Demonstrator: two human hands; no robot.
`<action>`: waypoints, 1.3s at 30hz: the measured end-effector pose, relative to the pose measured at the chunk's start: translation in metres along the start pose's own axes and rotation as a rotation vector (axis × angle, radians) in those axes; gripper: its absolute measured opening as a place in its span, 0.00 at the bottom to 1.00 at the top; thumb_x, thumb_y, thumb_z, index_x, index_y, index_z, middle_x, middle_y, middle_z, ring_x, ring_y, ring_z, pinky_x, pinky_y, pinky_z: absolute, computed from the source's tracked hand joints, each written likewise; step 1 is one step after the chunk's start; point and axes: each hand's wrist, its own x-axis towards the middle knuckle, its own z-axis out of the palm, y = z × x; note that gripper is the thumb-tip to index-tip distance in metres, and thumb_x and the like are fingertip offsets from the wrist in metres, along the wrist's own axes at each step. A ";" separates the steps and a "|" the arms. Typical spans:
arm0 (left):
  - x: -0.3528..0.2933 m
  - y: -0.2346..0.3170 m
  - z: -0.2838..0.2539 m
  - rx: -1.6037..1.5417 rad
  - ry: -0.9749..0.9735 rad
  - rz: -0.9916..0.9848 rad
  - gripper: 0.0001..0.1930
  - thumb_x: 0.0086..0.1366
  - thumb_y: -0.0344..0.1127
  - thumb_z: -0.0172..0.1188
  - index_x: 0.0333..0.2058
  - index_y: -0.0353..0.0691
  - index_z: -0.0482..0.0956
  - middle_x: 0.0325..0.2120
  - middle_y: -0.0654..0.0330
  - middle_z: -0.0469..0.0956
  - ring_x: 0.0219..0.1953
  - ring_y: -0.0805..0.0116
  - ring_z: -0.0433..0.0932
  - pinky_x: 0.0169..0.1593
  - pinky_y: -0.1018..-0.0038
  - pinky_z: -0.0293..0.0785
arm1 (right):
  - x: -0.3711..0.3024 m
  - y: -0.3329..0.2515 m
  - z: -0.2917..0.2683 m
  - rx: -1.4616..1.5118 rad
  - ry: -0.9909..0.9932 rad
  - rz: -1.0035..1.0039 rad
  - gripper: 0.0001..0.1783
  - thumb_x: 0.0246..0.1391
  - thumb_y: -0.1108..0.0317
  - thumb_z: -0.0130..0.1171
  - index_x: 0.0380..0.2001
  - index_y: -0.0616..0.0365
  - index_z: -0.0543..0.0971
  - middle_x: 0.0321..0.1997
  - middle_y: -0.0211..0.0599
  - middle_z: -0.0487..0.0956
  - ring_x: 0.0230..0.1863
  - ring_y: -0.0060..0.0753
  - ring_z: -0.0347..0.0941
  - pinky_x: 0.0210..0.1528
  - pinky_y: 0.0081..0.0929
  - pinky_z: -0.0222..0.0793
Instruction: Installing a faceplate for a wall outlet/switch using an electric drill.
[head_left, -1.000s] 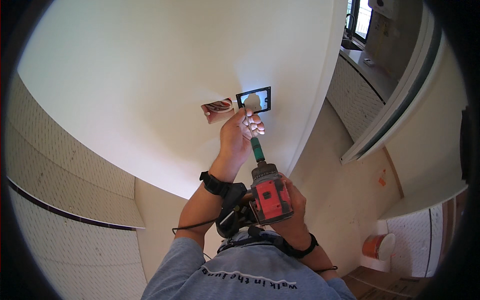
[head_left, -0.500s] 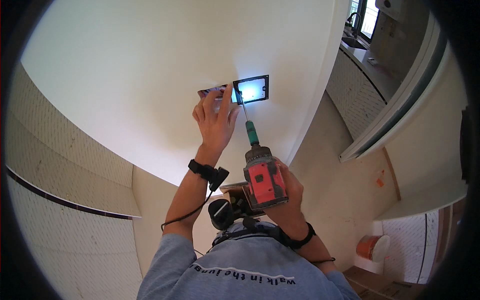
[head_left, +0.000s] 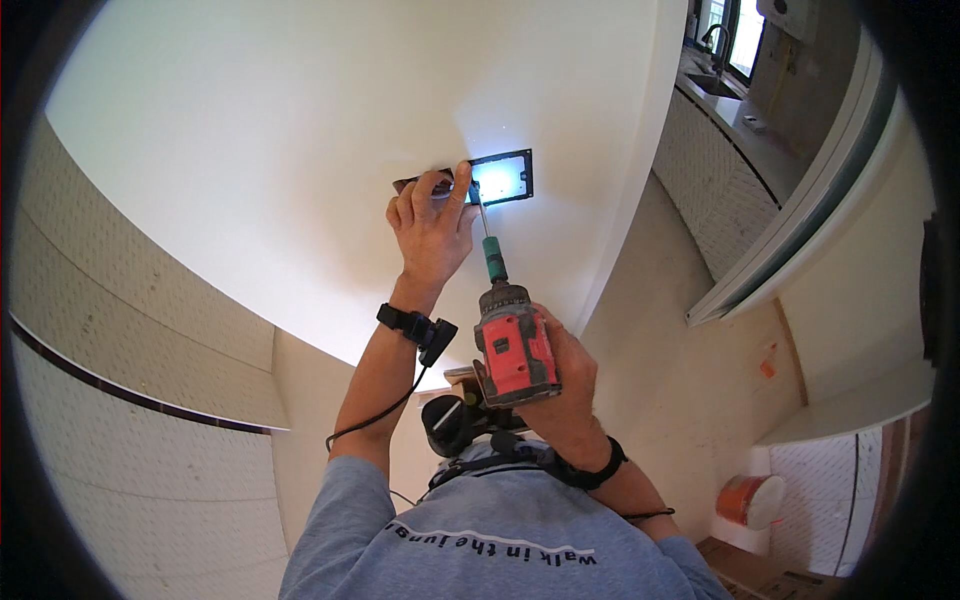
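My left hand (head_left: pixel 432 235) reaches up to a white panel (head_left: pixel 250 150) and presses its fingertips on a dark flat piece (head_left: pixel 408 184). Right beside it sits a black rectangular frame (head_left: pixel 505 177) with a lit bluish opening. My right hand (head_left: pixel 568 392) grips a red cordless drill (head_left: pixel 512 345). Its green bit holder (head_left: pixel 493 260) and thin bit point up, with the tip at the frame's left edge, next to my left index finger. Both wrists wear black bands, and a cable runs from the left one.
A counter with a sink and tap (head_left: pixel 715 85) lies under a window at the upper right. Perforated pale panels (head_left: pixel 120 330) fill the left. An orange and white round object (head_left: pixel 748 500) sits at the lower right. A black device (head_left: pixel 455 420) hangs at my chest.
My left hand has slid left off the lit opening onto the dark piece. The drill has risen, bringing its bit tip up to the frame's left edge.
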 end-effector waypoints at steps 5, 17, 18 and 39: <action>0.000 0.000 0.001 -0.025 -0.019 -0.009 0.44 0.48 0.42 0.78 0.67 0.66 0.72 0.55 0.62 0.70 0.55 0.58 0.67 0.57 0.56 0.58 | 0.003 -0.003 -0.001 0.033 -0.025 0.022 0.39 0.42 0.64 0.80 0.58 0.60 0.75 0.40 0.43 0.85 0.39 0.43 0.84 0.43 0.33 0.78; -0.001 0.005 -0.001 -0.040 -0.025 -0.077 0.46 0.48 0.39 0.79 0.67 0.68 0.71 0.56 0.58 0.67 0.56 0.58 0.65 0.57 0.56 0.57 | 0.005 -0.001 0.003 -0.014 0.009 -0.019 0.42 0.40 0.58 0.81 0.59 0.60 0.74 0.38 0.45 0.84 0.38 0.47 0.82 0.42 0.37 0.77; -0.001 0.005 -0.001 -0.044 -0.024 -0.083 0.46 0.48 0.39 0.79 0.67 0.68 0.71 0.56 0.59 0.67 0.56 0.58 0.65 0.56 0.56 0.57 | 0.007 -0.003 0.002 -0.007 0.006 -0.020 0.39 0.42 0.64 0.81 0.58 0.61 0.75 0.40 0.44 0.85 0.39 0.44 0.83 0.43 0.33 0.78; -0.003 0.005 -0.002 -0.070 -0.075 -0.089 0.43 0.51 0.38 0.77 0.68 0.65 0.71 0.57 0.57 0.67 0.57 0.56 0.65 0.58 0.56 0.56 | 0.004 0.002 0.009 0.070 -0.004 0.059 0.37 0.46 0.70 0.78 0.60 0.64 0.73 0.47 0.44 0.85 0.46 0.35 0.83 0.50 0.31 0.78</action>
